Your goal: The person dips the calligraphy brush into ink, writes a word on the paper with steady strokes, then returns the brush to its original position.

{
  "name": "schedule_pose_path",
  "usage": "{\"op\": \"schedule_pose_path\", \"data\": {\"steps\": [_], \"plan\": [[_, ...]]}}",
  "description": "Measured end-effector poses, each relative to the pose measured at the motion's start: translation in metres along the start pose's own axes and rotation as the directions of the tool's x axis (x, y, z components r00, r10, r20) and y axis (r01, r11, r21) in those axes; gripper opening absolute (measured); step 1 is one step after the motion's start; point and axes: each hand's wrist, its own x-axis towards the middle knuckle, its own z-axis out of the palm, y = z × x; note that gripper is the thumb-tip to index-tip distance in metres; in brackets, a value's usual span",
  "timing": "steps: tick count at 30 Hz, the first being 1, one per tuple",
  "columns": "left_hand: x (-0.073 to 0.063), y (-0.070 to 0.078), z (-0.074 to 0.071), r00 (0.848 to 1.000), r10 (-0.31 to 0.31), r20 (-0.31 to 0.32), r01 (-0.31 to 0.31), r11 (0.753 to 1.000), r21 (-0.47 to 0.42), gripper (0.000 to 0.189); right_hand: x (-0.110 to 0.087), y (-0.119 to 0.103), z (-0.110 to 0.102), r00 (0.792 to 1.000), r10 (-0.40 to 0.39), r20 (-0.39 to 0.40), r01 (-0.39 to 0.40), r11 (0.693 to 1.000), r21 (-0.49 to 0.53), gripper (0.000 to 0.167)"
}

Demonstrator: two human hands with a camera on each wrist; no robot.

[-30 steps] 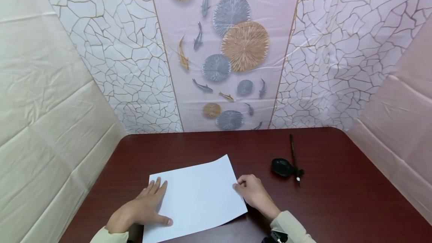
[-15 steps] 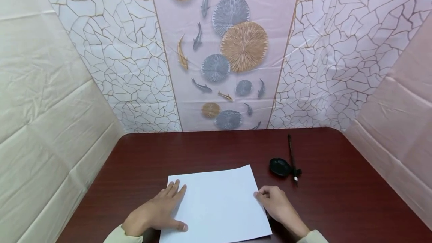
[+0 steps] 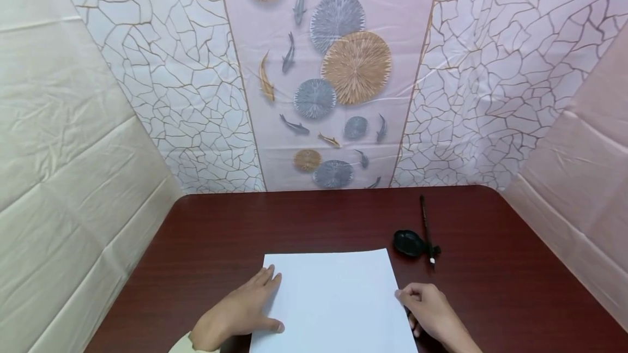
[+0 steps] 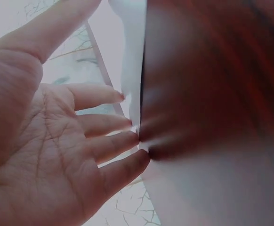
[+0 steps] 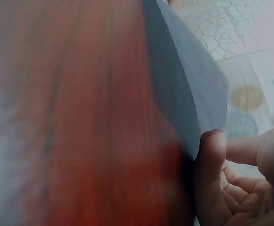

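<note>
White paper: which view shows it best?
The head view: it shows the paper from above, both far corners visible, the near edge cut off. Left wrist gives a thin strip by the left hand; right wrist, a slanted part at the right hand.

paper [image 3: 333, 301] on table [image 3: 206, 249] | left edge: left hand [image 3: 240, 312] | right edge: right hand [image 3: 429, 309] | behind-right: brush [image 3: 425, 224]

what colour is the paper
The paper is plain white; the head view shows it best.

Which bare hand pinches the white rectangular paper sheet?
The right hand, thumb and fingers gripping the right edge of the sheet; the left hand touches the left edge with spread fingers.
</note>
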Motion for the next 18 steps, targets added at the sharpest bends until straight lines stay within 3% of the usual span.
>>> {"op": "schedule_pose_path", "data": {"steps": [8,11,13,15,18], "plan": [[-0.004,0.000,-0.007,0.999,-0.027,0.039,0.028,0.999,-0.029,0.096,-0.005,0.013,-0.015,0.997,0.058,0.049,-0.059,0.998,0.036,0.033],[-0.004,0.000,-0.004,1.000,0.005,0.004,-0.005,0.997,-0.075,0.088,-0.007,0.015,-0.018,0.996,0.059,0.070,-0.062,0.997,0.047,0.035],[-0.003,0.002,-0.002,0.998,0.037,-0.049,-0.044,0.986,-0.158,0.078,-0.007,0.015,-0.019,0.996,0.050,0.075,-0.054,0.997,0.052,0.036],[0.000,0.004,0.002,0.991,0.063,-0.121,-0.094,0.957,-0.273,0.065,-0.007,0.016,-0.020,0.996,0.036,0.086,-0.041,0.998,0.054,0.035],[0.006,0.011,0.007,0.977,0.058,-0.207,-0.149,0.876,-0.459,0.043,-0.007,0.018,-0.024,0.994,0.028,0.105,-0.033,0.998,0.050,0.036]]}}
